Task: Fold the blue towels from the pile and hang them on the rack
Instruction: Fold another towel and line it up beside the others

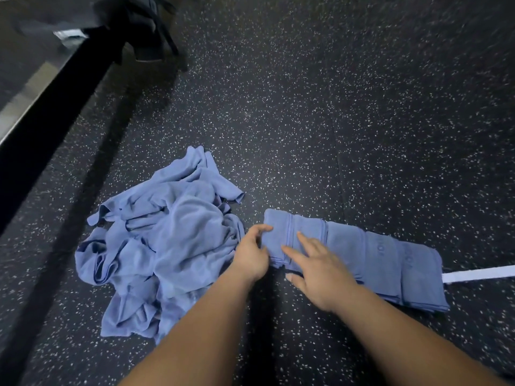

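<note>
Centrally, my left hand (252, 254), fingers curled on the end of the row of folded blue cloth towels (370, 254), my right hand (320, 274) spread flat atop it, crumpled blue towel pile (167, 240) alongside, speckled black floor (306, 107).

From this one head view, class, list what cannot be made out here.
Head view only:
Dark shapes, top left: blurred by motion, unidentifiable.
Crumpled pile: folds hide the towel count.
Folded towels: right hand covers part of the row.
White strip: cut by the right edge.
Left hand: grip on the towel edge unclear.
</note>
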